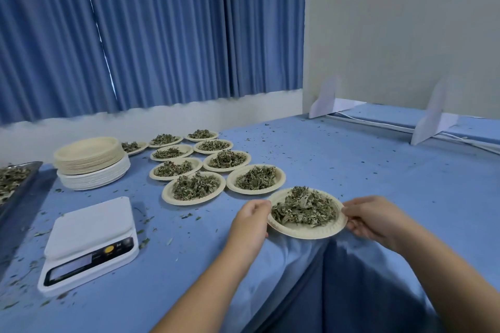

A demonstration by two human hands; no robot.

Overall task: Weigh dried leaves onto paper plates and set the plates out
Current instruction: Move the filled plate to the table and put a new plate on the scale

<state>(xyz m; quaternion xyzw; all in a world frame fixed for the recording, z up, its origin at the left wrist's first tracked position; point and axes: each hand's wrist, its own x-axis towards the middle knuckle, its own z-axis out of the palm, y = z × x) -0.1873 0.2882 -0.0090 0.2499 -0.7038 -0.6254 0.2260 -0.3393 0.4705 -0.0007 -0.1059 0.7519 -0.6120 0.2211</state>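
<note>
A metal tray (pixel 25 174) of dried leaves sits at the far left of the blue-covered table (pixel 378 170). At its three o'clock stand a stack of empty paper plates (pixel 92 162) and, nearer, a white scale (pixel 89 240) with nothing on it. Filled plates (pixel 193 202) lie in two rows past the scale's two o'clock. At their five o'clock, by the table's near edge, the left hand (pixel 251 222) pinches a plate (pixel 303 232) heaped with leaves (pixel 305 209) at nine o'clock on its rim. The right hand (pixel 373 220) grips the rim at three o'clock. A pale board (pixel 405 48) stands behind.
</note>
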